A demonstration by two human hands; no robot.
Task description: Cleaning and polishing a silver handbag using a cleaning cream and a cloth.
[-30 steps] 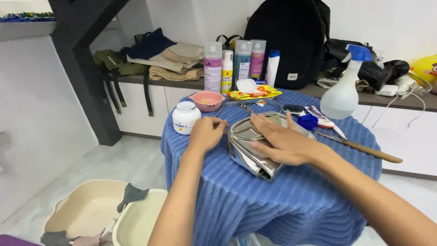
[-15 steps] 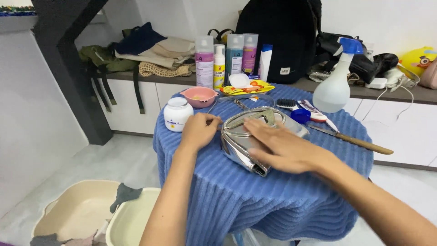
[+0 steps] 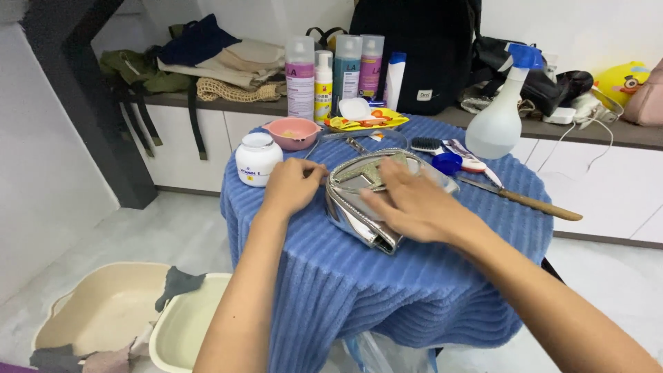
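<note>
Both hands on the silver bag (image 3: 366, 207), frame centre, on the blue-clothed table (image 3: 414, 290). Right hand (image 3: 414, 204) lies flat, fingers spread, and has slid slightly up-left vs a sec ago. Left hand (image 3: 293, 185) curled, pinching the bag's left edge, hardly moved. Bag stays put, so it's prob. being wiped.

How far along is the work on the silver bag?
Laid out already: white jar, pink bowl, brush and spray bottle sit around the silver bag on the blue cloth. In hand: right hand lies flat on the bag, left hand at its edge. No tool is picked up yet.
</note>
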